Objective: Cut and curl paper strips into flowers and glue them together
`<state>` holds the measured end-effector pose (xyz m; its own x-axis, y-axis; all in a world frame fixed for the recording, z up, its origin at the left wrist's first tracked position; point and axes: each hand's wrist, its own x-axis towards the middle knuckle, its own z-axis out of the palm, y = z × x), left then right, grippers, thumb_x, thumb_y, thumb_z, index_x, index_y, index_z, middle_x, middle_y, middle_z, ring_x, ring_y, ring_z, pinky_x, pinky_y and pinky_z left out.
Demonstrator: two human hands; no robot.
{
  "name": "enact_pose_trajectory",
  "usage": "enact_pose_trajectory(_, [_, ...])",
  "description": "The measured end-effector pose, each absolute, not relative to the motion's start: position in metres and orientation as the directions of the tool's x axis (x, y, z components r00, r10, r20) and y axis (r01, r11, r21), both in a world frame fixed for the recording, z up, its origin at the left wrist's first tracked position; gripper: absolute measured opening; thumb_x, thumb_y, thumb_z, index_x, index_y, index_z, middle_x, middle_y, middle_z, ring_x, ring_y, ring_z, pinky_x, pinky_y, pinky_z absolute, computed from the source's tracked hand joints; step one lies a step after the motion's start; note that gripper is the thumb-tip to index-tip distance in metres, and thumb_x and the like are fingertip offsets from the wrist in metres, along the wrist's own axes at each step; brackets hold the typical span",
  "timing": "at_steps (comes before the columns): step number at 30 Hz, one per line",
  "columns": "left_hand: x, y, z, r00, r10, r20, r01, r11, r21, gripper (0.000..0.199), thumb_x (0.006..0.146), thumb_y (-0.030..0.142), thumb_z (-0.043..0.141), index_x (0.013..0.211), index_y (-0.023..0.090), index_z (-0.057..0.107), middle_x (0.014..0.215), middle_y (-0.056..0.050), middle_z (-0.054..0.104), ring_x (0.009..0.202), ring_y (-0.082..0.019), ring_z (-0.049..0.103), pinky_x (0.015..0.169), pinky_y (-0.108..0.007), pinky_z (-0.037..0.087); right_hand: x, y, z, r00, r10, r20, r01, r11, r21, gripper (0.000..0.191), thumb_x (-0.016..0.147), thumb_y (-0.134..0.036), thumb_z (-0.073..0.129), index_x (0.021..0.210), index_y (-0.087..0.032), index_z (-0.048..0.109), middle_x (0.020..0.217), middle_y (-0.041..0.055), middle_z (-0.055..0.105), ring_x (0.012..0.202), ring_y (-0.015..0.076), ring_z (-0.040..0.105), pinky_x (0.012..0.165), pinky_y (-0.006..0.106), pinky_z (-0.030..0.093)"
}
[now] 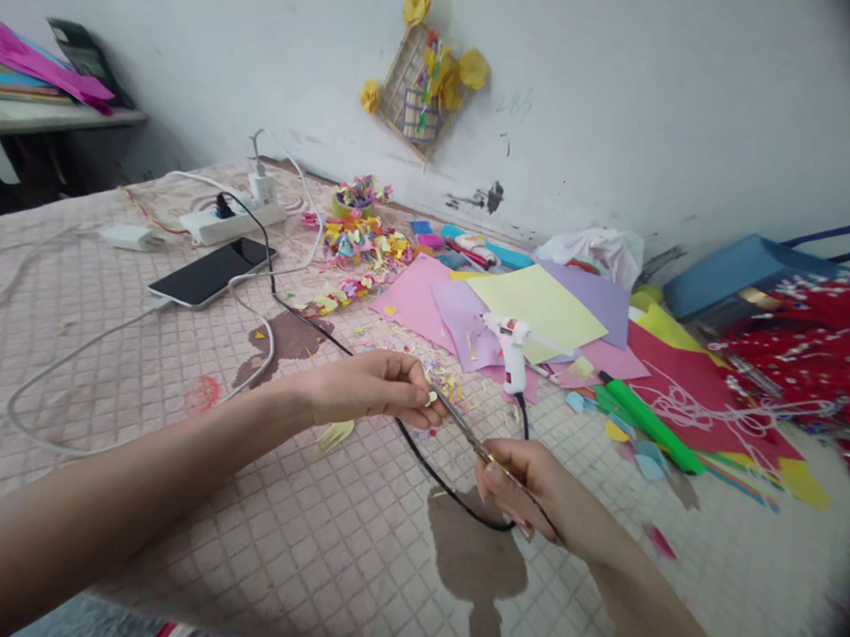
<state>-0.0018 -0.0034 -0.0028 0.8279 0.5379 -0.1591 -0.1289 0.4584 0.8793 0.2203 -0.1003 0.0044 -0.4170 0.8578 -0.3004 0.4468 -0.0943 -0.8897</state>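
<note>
My right hand (548, 487) is closed around the handles of a pair of scissors (467, 430), whose blades point up and to the left. The blade tips reach the fingers of my left hand (369, 386). Pinched in that hand is a small pale yellow paper piece (432, 397), partly hidden by the fingers. On the table just below the left hand lies a fringed yellow paper strip (335, 435). Tiny paper scraps (451, 386) are scattered beyond the scissors. A black cord (429, 467) runs under both hands.
A white glue gun (514, 354) rests by colored paper sheets (543, 302). Further left are a phone (214, 272), a power strip (232, 220) and white cables. Paper cutouts (368, 242) are heaped near the wall. To the right lie a green marker (654, 427) and red tinsel (817, 336).
</note>
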Motion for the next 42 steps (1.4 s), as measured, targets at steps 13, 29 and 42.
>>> enact_pose_trajectory(13, [-0.001,-0.004,-0.002,0.813,0.555,-0.178,-0.127,0.466,0.876,0.024,0.071,0.022,0.074,0.073,0.011,0.053,0.08,-0.006,0.071,0.076,-0.012,0.068,0.074,-0.023,0.052,0.225,-0.101,-0.002,-0.402,0.876,-0.267,0.439,-0.071,-0.896,0.052,0.082,-0.066,0.04,0.061,-0.018,0.041,0.046,-0.0071,0.034,0.043,0.0068,0.028,0.042,0.022,0.02])
enact_pose_trajectory(29, [-0.003,0.0,-0.005,0.831,0.532,-0.162,-0.12,0.457,0.881,0.021,0.072,0.02,0.073,0.073,0.011,0.054,0.081,-0.006,0.071,0.077,-0.012,0.068,0.074,-0.022,0.052,0.221,-0.101,0.002,-0.406,0.857,-0.318,0.428,-0.129,-0.894,0.053,0.08,-0.068,0.042,0.062,-0.019,0.04,0.046,-0.0071,0.035,0.041,0.0057,0.027,0.039,0.02,0.02])
enact_pose_trajectory(42, [-0.005,-0.002,-0.003,0.899,0.401,-0.175,-0.077,0.539,0.839,0.015,0.072,0.015,0.071,0.072,0.011,0.057,0.083,-0.008,0.073,0.082,-0.013,0.069,0.075,-0.021,0.053,0.238,-0.098,0.004,-0.556,0.765,-0.324,0.385,-0.109,-0.917,0.048,0.084,-0.06,0.042,0.067,-0.016,0.047,0.046,-0.007,0.036,0.039,0.005,0.03,0.038,0.019,0.021])
